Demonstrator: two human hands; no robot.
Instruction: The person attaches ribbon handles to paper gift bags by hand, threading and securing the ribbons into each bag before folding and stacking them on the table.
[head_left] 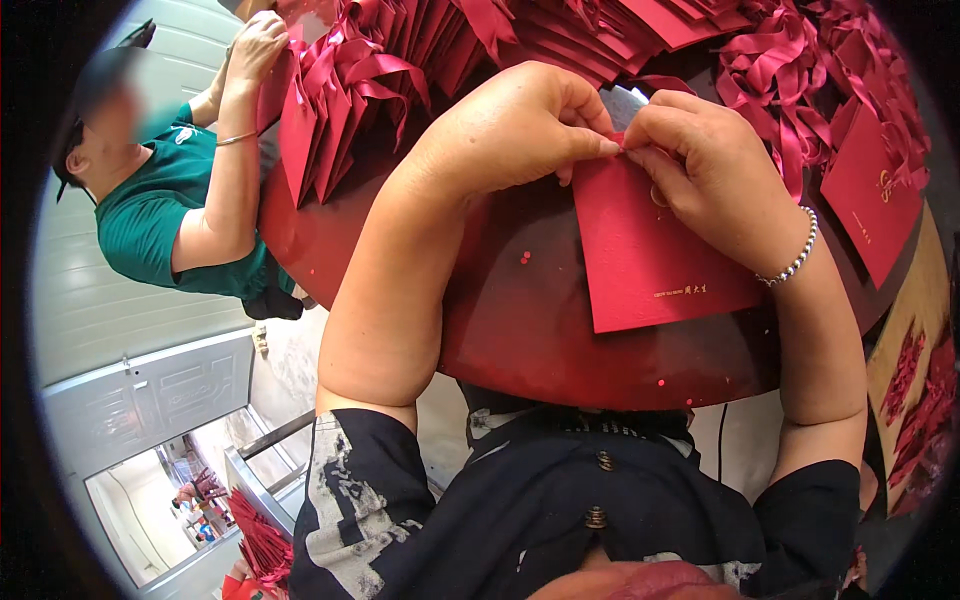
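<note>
A flat red paper gift bag (640, 265) with small gold print lies on the dark red round table (520, 350) in front of me. My left hand (530, 125) pinches its top edge between thumb and fingers. Right beside it, my right hand (715, 165), with a beaded bracelet at the wrist, has its thumb and forefinger closed at the same spot. The fingertips almost meet there, and whatever small part lies between them is hidden. Just behind the fingers shows a bit of something pale and shiny (628, 103).
Red bags with ribbon handles (345, 120) stand at the far left, with more stacked bags (560, 40) behind. Loose red ribbons (775, 85) heap up at the right, beside another bag (870, 200). Across the left side, a person in a green shirt (165, 215) handles a bag.
</note>
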